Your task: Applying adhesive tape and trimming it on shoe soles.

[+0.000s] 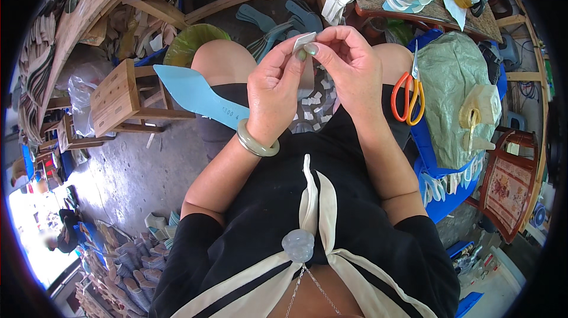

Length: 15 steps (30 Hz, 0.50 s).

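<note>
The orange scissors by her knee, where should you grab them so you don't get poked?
Probably by the orange loop handles. The scissors lie on the grey sack with the closed blades pointing up and away from the person, and the loops nearest her lap. Coming from below, from the right hand side, fingers meet the rounded loops first and stay clear of the tip.

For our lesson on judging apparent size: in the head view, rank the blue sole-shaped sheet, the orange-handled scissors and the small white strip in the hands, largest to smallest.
1. Blue sole-shaped sheet
2. Orange-handled scissors
3. Small white strip, pinched between both hands
</note>
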### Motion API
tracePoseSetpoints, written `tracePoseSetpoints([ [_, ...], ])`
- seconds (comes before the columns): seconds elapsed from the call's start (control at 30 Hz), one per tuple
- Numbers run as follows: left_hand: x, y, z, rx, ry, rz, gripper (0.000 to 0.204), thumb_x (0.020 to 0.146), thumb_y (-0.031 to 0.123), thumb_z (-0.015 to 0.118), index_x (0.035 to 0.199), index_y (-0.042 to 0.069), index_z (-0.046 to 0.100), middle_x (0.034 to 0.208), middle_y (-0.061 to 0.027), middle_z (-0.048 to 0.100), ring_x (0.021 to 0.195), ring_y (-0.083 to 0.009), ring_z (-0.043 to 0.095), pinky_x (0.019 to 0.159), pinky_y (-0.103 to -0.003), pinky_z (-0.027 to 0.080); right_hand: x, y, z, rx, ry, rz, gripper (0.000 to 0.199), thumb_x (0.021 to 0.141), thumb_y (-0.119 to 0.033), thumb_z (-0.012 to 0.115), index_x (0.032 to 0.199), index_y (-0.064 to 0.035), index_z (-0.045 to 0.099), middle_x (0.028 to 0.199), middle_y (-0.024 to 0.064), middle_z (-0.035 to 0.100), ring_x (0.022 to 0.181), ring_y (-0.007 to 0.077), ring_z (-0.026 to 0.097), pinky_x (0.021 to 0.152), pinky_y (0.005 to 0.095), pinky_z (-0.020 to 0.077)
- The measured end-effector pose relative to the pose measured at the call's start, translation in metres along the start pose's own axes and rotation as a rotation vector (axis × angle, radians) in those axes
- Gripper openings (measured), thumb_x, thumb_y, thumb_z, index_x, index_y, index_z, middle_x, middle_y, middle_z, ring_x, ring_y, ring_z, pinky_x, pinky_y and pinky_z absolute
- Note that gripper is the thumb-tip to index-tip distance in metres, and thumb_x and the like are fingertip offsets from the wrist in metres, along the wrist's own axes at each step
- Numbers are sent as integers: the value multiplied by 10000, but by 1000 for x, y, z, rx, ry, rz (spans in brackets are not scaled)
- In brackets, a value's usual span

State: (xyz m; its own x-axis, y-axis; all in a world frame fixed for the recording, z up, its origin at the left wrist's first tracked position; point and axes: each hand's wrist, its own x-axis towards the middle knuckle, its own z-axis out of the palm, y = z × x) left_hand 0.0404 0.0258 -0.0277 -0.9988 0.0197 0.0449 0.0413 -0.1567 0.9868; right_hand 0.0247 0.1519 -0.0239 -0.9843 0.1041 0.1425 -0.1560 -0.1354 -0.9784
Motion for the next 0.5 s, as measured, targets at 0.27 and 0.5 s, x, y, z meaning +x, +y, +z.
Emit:
tracePoseSetpoints([
  [0.27, 1, -4, -5, 41, -63, 32, 259, 955, 73, 534, 1195, -2, 596, 997, -11, 634, 845, -43, 541, 747, -190, 454, 3, 4, -4, -91, -49, -73, 82, 841, -46, 677, 887, 1, 627, 819, -5, 599, 709, 44, 558, 643, 185, 460],
  [0.5, 15, 5, -17, -659, -246, -395, 250, 971, 190, 531, 1163, 39, 583, 1024, -35, 614, 870, -103, 588, 809, -280, 496, 8, 3, -9, 98, -167, -41, 59, 839, -47, 685, 882, -19, 657, 849, -33, 514, 746, 41, 509, 639, 177, 422],
])
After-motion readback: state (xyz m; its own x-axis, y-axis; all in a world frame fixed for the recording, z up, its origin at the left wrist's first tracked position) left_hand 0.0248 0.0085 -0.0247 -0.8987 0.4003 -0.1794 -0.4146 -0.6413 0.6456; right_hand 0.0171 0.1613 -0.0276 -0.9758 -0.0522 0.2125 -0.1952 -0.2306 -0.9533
